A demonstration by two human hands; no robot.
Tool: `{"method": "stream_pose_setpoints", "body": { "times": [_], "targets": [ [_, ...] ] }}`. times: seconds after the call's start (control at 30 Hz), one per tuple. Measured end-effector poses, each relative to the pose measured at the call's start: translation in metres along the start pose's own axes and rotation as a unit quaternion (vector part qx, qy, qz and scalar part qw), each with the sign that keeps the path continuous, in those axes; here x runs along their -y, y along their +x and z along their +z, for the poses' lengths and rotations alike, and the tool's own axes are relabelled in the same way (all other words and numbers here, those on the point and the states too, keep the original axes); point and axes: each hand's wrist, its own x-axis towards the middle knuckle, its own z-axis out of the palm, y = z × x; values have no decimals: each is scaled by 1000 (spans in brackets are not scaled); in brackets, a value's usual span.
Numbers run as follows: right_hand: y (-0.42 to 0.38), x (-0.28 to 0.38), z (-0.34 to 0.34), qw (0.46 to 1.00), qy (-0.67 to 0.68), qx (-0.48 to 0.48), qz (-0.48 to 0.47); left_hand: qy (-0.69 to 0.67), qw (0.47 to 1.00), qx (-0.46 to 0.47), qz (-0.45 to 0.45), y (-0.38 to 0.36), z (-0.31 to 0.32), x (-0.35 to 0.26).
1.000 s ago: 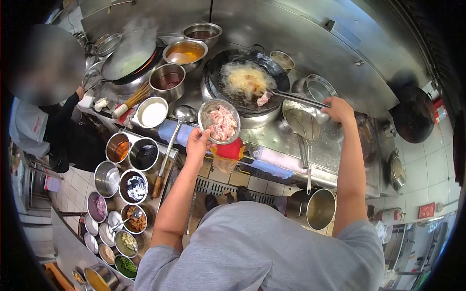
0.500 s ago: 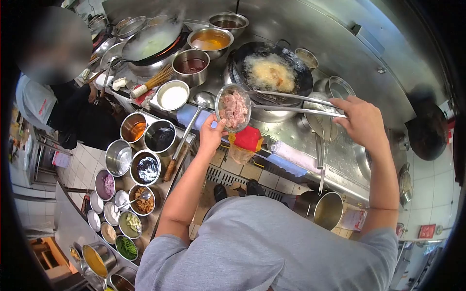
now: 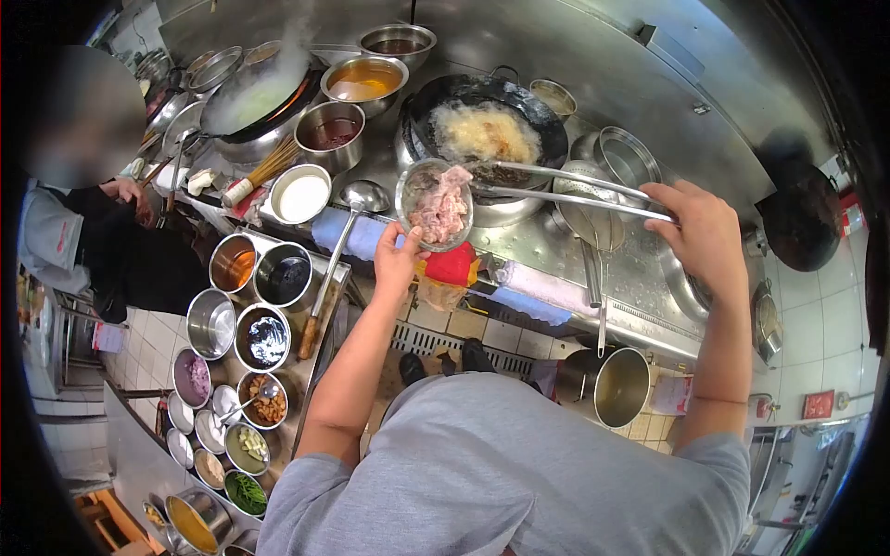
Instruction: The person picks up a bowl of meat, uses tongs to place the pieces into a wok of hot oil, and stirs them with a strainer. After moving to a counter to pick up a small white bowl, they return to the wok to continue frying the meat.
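My left hand (image 3: 400,261) pinches the near edge of a small clear bowl (image 3: 405,198) tilted toward the stove. Raw, pale pink meat (image 3: 439,211) sits inside it, one piece rising over the far rim. Long metal tongs (image 3: 584,190) are gripped at their handle end by my right hand (image 3: 702,232), and their tips reach the meat at the bowl's right side. Just beyond, a black wok (image 3: 553,139) holds bubbling, foaming oil with golden food (image 3: 491,134) frying in it.
A ladle (image 3: 336,250) lies across the counter edge, left of my hand. Strainers (image 3: 593,211) rest right of the wok. Several pots and bowls of ingredients (image 3: 264,400) stand at left. Another person (image 3: 139,232) works near a steaming wok (image 3: 264,102). A tall pot (image 3: 619,389) stands below the counter.
The tongs now raise some meat up at the bowl's far rim, where it lay flatter before. My view has shifted a little, so the surroundings appear further left.
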Motion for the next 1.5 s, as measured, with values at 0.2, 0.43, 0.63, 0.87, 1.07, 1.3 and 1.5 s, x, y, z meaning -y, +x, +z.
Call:
{"method": "stream_pose_setpoints", "body": {
  "times": [0.2, 0.43, 0.63, 0.87, 1.07, 1.3, 1.5],
  "targets": [
    [-11, -21, 16, 989, 114, -38, 86, -32, 998, -28, -45, 4, 2, -5],
    [-3, -33, 27, 978, 150, -68, 125, -49, 998, -19, -41, 17, 15, -6],
    [26, -46, 44, 978, 133, -66, 148, -32, 997, -53, -42, 10, -4, -5],
    [135, -16, 124, 974, 137, 50, 176, -23, 995, -72, -68, -12, -17, -8],
    [209, -13, 200, 948, 156, 119, 251, -22, 993, -89, -74, -25, -25, -23],
    [179, -16, 151, 970, 144, -13, 193, -27, 991, -118, -56, -26, -44, -30],
    [101, 24, 51, 995, 84, 12, -55, 30, 995, -97, -21, -1, -62, -23]
  ]
}}
